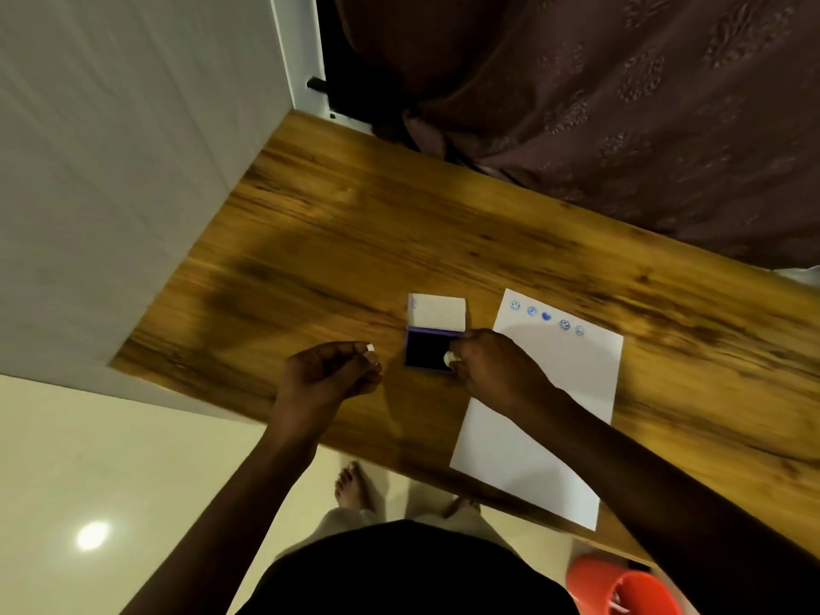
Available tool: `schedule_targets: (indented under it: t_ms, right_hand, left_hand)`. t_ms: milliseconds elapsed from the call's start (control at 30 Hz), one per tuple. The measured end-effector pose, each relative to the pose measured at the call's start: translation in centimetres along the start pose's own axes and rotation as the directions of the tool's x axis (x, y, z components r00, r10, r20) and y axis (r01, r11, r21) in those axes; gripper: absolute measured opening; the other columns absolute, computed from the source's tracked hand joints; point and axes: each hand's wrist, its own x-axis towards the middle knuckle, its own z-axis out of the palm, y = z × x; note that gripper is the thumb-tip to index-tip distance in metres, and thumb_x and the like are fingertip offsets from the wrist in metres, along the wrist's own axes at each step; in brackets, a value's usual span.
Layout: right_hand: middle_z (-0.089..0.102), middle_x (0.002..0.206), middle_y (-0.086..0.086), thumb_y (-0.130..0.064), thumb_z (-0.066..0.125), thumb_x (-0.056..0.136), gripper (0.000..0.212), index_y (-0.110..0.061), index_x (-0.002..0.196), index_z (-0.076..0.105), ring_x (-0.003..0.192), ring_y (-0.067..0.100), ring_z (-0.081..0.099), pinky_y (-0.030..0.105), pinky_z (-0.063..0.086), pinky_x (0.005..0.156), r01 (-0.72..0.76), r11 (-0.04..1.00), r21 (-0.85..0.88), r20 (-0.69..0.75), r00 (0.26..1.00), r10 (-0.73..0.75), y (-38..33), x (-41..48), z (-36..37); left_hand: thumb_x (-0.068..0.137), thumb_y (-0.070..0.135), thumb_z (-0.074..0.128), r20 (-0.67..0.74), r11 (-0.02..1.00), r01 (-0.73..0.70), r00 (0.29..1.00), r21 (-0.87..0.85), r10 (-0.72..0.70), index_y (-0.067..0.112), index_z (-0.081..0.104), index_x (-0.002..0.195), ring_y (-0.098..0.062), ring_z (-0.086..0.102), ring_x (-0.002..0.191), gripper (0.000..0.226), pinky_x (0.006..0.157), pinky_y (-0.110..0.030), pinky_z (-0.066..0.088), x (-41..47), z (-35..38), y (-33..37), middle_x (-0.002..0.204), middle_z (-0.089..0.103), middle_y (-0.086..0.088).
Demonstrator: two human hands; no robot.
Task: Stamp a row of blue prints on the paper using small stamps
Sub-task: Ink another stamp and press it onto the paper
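Note:
A white sheet of paper (546, 419) lies on the wooden table (355, 241), with a row of several blue prints (547, 316) along its far edge. Left of the paper sits an open ink pad (426, 350) with a dark blue pad and a white lid (437, 312) folded back. My right hand (492, 370) is shut on a small white stamp (449, 358) pressed against the pad's right side. My left hand (328, 375) hovers left of the pad, fingers curled around small white stamps (371, 352) that show at the fingertips.
A grey wall stands left of the table. A brown curtain (621, 104) hangs behind the far edge. An orange bucket (625, 588) sits on the floor at lower right. My bare feet (355, 486) stand at the near table edge.

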Motion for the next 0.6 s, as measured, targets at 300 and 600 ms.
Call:
schedule_targets:
  t_ms: [300, 600]
  right_hand:
    - [0.066, 0.129, 0.011, -0.025, 0.064, 0.097, 0.031, -0.013, 0.125, 0.064, 0.12, 0.029, 0.064, 0.038, 0.049, 0.105, -0.046, 0.997, -0.057, 0.032, 0.998, 0.048, -0.1, 0.7, 0.9]
    - [0.067, 0.121, 0.02, -0.019, 0.066, 0.095, 0.028, -0.008, 0.121, 0.064, 0.113, 0.038, 0.066, 0.046, 0.056, 0.09, -0.022, 1.0, 0.008, -0.07, 0.997, 0.023, 0.0, -0.6, -0.1]
  left_hand:
    - [0.093, 0.011, 0.074, 0.026, 1.0, -0.011, 1.0, 0.022, 0.01, 0.006, 0.079, 0.104, -0.036, 0.078, 0.093, 0.013, 0.087, -0.045, 0.063, 0.4, 2.1, 1.2, 0.098, 0.08, -0.02]
    - [0.093, 0.008, 0.072, 0.091, 0.998, -0.049, 0.995, 0.046, 0.045, 0.003, 0.077, 0.111, -0.034, 0.077, 0.095, 0.019, 0.09, -0.05, 0.061, 0.2, 5.0, 2.4, 0.102, 0.081, -0.016]
